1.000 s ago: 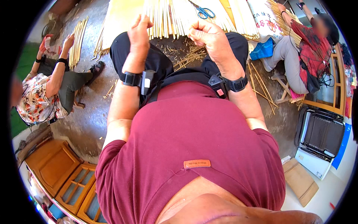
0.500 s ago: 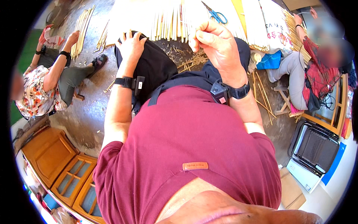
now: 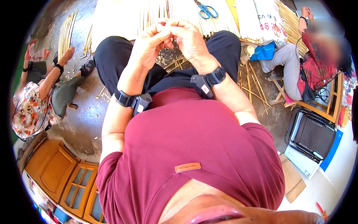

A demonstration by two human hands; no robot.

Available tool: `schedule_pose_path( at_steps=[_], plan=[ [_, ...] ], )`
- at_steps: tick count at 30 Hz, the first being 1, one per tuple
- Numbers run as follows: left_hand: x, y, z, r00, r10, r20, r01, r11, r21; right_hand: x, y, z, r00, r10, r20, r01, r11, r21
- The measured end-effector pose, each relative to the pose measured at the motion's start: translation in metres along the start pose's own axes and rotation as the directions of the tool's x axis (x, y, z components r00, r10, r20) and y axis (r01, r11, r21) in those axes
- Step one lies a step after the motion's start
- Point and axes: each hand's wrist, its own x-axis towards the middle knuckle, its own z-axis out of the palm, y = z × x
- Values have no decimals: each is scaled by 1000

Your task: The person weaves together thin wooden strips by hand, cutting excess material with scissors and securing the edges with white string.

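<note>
- As bare left hand (image 3: 148, 45) and right hand (image 3: 191, 42) meet before far, slender tan sticks (image 3: 220, 24), both pinch nearly closed, contents unclear.
- Fine fingering, seemingly, needing steadiness.

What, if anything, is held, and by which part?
Can't tell: left hand and right hand have pinched fingers close together; anything between is too small to see.

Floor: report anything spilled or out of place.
Small stick pieces litter the floor ahead, and a few long sticks lie loosely crossed at right, unlike the row of sticks lined up side by side.
</note>
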Motion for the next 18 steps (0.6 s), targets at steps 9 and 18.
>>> schedule_pose_path(
  at_steps=[9,18],
  plan=[
    [16,-41,-54,954,-215,-208,195,974,-114,125,12,-189,835,-523,-168,-150,77,-986],
    [14,-28,-30,971,-94,-222,48,978,-202,130,-5,-209,894,-216,-393,-446,-343,-827]
  ],
)
